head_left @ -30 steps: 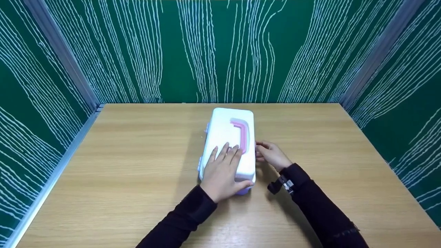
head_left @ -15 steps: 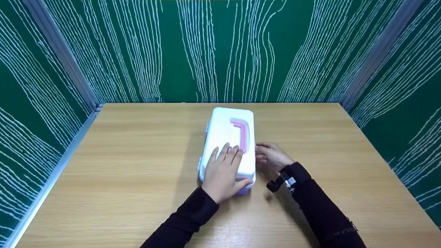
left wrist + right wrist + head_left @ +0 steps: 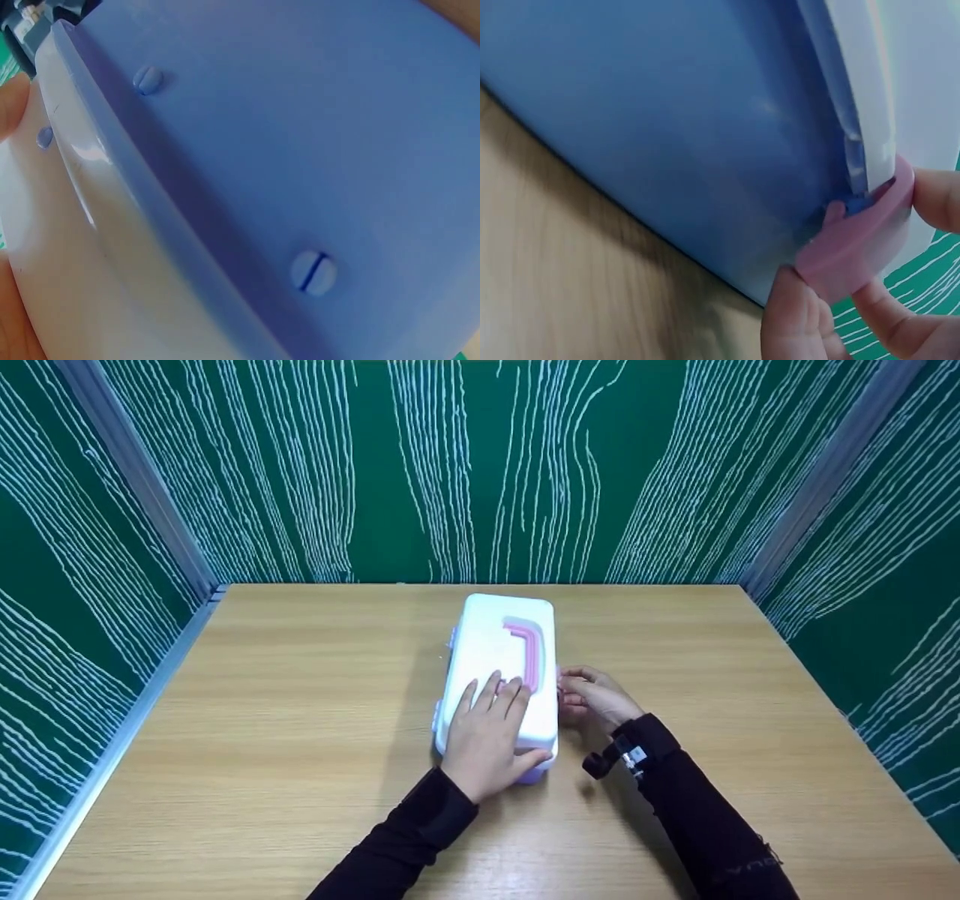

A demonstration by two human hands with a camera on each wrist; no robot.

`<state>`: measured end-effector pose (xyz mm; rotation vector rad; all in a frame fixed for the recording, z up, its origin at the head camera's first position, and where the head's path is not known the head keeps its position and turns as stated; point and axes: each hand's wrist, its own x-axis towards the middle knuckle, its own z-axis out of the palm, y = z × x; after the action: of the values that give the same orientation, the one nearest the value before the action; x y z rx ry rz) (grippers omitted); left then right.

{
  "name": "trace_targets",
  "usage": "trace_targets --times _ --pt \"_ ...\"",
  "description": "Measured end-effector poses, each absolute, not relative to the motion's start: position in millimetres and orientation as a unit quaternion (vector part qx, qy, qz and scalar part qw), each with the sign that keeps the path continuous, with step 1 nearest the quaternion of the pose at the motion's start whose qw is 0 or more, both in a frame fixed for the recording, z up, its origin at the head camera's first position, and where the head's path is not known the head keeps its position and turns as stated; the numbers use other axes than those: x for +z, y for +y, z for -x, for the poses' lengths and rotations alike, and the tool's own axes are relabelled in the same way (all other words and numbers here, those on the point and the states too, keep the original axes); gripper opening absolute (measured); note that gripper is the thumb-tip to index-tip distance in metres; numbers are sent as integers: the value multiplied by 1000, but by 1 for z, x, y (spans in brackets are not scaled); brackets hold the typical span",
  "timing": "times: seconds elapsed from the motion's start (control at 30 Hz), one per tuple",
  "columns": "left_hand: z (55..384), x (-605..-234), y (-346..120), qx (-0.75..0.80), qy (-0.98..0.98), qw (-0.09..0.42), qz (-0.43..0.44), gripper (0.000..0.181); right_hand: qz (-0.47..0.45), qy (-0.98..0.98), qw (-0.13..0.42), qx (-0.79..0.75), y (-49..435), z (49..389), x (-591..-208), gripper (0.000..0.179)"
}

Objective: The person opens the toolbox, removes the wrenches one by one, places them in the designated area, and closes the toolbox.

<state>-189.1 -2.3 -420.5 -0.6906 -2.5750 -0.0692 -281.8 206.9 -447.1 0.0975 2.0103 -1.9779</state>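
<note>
A storage box with a white lid (image 3: 484, 622) stands lengthwise on the table, with a pink handle (image 3: 532, 656) recessed in the lid. My left hand (image 3: 484, 742) rests on the near part of the lid, fingers spread and straight. At the box's right side my right hand (image 3: 598, 697) pinches a pink latch (image 3: 859, 251). In the right wrist view the latch spans the lid's white rim and the bluish-purple base (image 3: 667, 142), with fingertips (image 3: 791, 307) on its edges. The left wrist view shows the base's end wall (image 3: 315, 135) with round slotted pegs. The lid is down.
The wooden table (image 3: 315, 682) extends to both sides of the box. Green walls (image 3: 420, 510) with white wavy lines enclose its back and sides. Light purple hinges (image 3: 436, 716) stick out along the box's left side.
My right hand has shifted very slightly at the latch, and its lower fingers show more beneath the index finger. The left hand and the box have stayed in nearly the same place.
</note>
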Motion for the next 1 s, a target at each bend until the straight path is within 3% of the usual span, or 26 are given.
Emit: trace_targets --times 0.33,0.63,1.0 --pt "188 -419 -1 -28 -938 238 250 87 21 692 164 -702 218 278 -433 50" --pt "188 -418 -1 -28 -940 233 248 87 16 687 160 -709 220 276 -419 48" --pt "189 -418 -2 -30 -941 228 250 88 71 754 109 -644 227 275 -415 43"
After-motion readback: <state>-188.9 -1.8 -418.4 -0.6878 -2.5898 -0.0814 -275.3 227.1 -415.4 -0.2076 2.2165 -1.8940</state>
